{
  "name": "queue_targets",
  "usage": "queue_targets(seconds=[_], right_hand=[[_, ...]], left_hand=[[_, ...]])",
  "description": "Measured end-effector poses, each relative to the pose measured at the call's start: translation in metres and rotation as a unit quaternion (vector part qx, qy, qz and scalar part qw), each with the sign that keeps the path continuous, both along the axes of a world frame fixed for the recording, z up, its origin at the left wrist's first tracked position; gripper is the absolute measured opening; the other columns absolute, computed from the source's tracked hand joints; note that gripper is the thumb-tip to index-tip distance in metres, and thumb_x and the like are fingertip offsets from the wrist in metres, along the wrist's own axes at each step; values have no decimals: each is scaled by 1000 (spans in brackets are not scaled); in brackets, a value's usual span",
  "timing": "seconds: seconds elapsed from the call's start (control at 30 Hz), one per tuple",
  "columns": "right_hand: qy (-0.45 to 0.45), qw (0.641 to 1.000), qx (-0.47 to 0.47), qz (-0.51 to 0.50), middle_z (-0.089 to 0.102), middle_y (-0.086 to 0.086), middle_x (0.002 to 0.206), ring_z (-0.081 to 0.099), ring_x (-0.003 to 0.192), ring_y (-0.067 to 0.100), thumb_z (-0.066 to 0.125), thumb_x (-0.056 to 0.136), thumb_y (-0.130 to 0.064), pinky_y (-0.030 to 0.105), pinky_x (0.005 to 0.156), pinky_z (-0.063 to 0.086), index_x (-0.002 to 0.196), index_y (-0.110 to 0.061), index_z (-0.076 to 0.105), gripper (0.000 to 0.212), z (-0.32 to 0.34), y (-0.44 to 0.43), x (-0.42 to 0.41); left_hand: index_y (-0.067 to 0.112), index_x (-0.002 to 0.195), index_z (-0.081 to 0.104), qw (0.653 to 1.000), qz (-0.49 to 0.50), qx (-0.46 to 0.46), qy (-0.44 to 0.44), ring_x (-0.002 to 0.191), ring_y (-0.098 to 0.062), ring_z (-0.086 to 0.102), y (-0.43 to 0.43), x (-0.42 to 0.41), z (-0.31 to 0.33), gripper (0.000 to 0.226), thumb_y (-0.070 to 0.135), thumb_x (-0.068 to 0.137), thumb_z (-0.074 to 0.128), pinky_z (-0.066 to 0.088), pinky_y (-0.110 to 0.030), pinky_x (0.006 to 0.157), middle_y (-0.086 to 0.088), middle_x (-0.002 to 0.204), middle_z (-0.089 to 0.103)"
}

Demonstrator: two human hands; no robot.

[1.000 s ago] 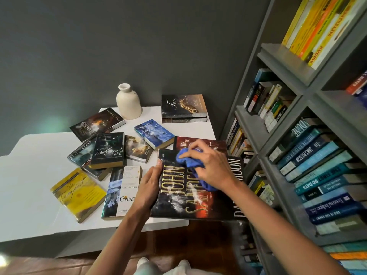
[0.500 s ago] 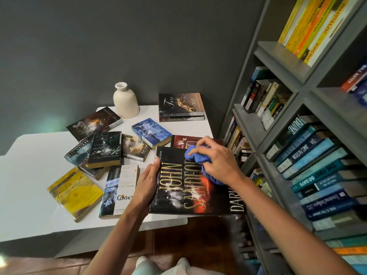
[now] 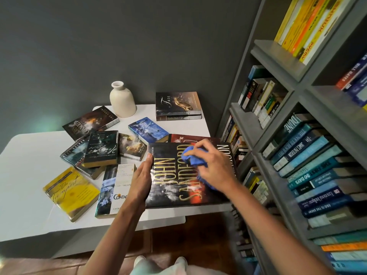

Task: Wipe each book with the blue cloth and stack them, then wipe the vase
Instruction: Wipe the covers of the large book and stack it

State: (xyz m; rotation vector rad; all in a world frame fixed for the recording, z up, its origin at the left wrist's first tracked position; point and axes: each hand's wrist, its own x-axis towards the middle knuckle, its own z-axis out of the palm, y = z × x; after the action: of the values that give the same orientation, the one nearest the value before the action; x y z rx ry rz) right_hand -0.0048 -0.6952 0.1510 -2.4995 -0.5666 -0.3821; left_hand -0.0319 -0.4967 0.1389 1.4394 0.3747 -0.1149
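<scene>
Cloth (image 3: 191,158) is bunched on the big book (image 3: 170,195), pinched by the right grip (image 3: 211,168); the left grip (image 3: 141,178), fingers straight, presses on the book's left edge on the bench (image 3: 29,175).

Head view: looks forward-down, close over table (image 3: 29,175), bookshelf (image 3: 278,108) right
</scene>
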Motion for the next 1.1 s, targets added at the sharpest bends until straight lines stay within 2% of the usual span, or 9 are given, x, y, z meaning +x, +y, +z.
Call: queue_targets(seconds=[0.13,0.23,0.37,0.6,0.67,0.8,0.9,1.0,1.1], right_hand=[[21,997,-6,81,49,-11,107,57,77,9,65,75,-8,25,65,53,106,-31,66,39,-12,9,-34],[13,1000,-6,11,49,-10,107,59,71,13,66,73,-4,30,62,56,105,-34,63,44,-18,-24,-30],[-15,994,14,-106,52,-2,100,52,62,13,68,70,-3,28,53,50,102,-26,66,40,-12,-9,-12],[-13,998,28,-48,55,1,102,61,67,16,76,65,-4,26,58,57,102,-24,65,44,-12,24,-33],[-9,994,24,-111,55,2,102,61,65,17,76,65,0,30,56,57,104,-23,67,46,-16,-3,-25],[-12,981,30,-190,54,2,104,59,67,19,73,69,-3,36,56,56,104,-21,69,40,-13,1,-8],[-30,993,32,-113,55,1,104,60,69,16,76,68,-6,32,56,56,105,-23,68,42,-8,39,-20],[-25,998,35,-54,54,-2,103,59,67,12,76,67,-6,25,56,55,104,-24,66,43,-12,35,-35],[-5,995,21,-100,55,0,103,54,65,10,76,65,-1,11,53,43,105,-24,67,47,-16,-2,-31]], left_hand=[[25,115,58,1000,17,9,0,74,17,54,3,3,0,26,39,104,39,43,-3,62,14,97,62],[24,107,57,999,33,10,-6,58,20,58,6,1,-3,21,33,104,38,39,2,49,22,79,62],[23,103,63,999,39,-7,2,64,13,65,-1,1,-8,29,39,104,39,44,-3,50,17,72,71],[24,98,64,999,48,-12,2,65,13,65,-3,-2,-8,30,40,103,40,45,-6,52,14,84,71],[24,97,62,999,48,-19,5,64,12,65,1,-5,-9,28,39,103,40,46,-6,50,15,75,70],[20,107,64,998,52,-25,10,81,2,69,0,-6,-8,36,46,102,39,49,-15,64,7,90,73],[20,106,57,998,59,-23,-6,59,19,59,-6,-6,-1,26,37,104,38,42,-1,51,15,84,61],[26,88,55,998,53,-14,-22,50,22,55,-6,-9,7,25,31,105,37,37,1,45,18,75,58],[30,83,50,998,54,-17,-30,50,23,53,-2,-15,10,26,28,105,36,37,1,44,28,50,59]])
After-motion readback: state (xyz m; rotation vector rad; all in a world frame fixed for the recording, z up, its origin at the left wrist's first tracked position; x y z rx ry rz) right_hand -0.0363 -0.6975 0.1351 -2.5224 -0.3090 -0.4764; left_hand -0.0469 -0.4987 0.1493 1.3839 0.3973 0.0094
